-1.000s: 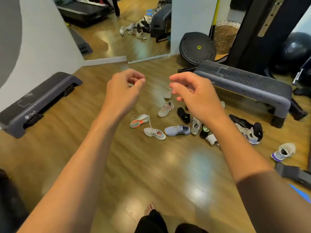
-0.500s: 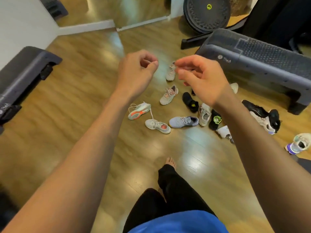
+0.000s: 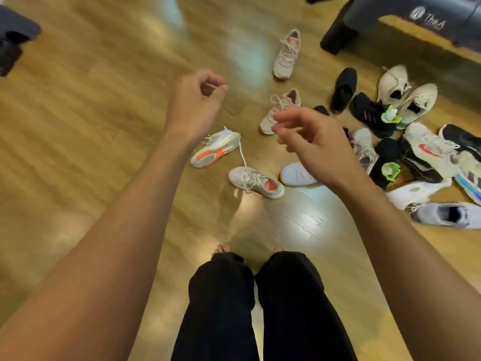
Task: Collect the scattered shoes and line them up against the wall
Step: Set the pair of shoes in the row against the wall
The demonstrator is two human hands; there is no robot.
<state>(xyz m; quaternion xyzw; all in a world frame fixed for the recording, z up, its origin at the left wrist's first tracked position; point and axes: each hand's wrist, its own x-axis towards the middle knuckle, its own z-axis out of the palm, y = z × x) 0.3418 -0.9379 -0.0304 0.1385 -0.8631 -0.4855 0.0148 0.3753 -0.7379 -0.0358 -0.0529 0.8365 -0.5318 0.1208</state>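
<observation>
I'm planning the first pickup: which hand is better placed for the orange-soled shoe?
Probably left. The empty left hand hovers right beside the orange-soled shoe; the right hand is farther right, nearer the shoe pile.

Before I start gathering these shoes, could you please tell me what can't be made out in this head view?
All in the head view:
- White shoe: one end hidden behind the right hand.
- Grey laced shoe: partly covered by the same hand.
- Blue-soled shoe: cut off by the right edge.
- Step platform: cut by the top and right edges.
- The wall: outside the frame.
- Far floor: motion-blurred.
</observation>
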